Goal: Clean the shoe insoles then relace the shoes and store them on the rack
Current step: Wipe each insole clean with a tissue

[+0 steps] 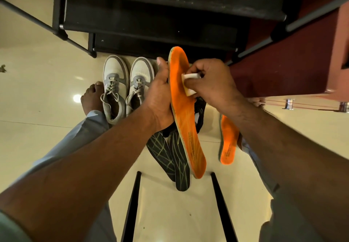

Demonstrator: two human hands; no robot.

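Note:
My left hand (160, 98) grips an orange insole (184, 120) by its edge and holds it upright above the floor. My right hand (209, 83) pinches a small white brush or sponge (189, 85) and presses it against the insole's upper half. A second orange insole (227, 143) lies on the floor under my right forearm. Two dark patterned insoles (170, 158) lie on the floor below the held one. A pair of white and grey laced sneakers (128, 88) stands side by side to the left.
A black tiered shoe rack (151, 20) rises just beyond the shoes. Dark shoes or laces (200, 109) lie partly hidden behind the held insole. A maroon cabinet (283, 62) stands at the right. My bare foot (92, 98) rests beside the sneakers. Two black bars (132, 204) cross the floor near me.

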